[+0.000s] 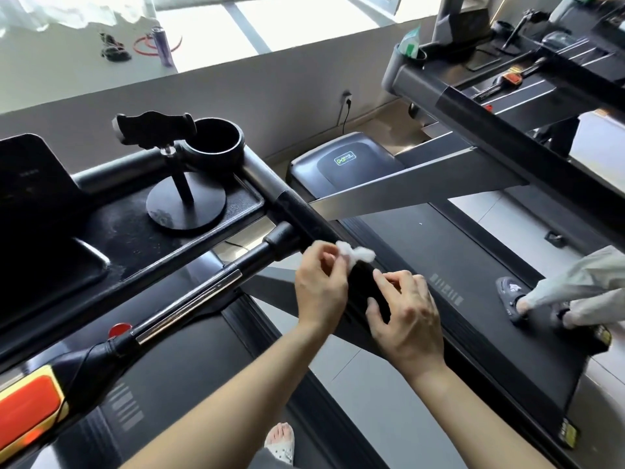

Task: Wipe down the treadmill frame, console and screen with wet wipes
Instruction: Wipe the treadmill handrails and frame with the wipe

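My left hand (321,286) pinches a small crumpled white wet wipe (355,253) right above the black right handrail (304,214) of the treadmill. Just below it, my right hand (406,319) hovers at the same rail with loosely curled fingers and nothing in them. The black console tray (118,238) lies to the left, with the dark screen (30,177) at the far left. A chrome-banded grip bar (189,299) runs below the console toward an orange-and-yellow safety key (30,407).
A black phone holder (182,184) on a round base and a cup holder (216,143) sit on the console. A second treadmill (456,265) stands to the right, with another person's feet (527,299) on its belt. A wipes packet (412,42) sits in its far console.
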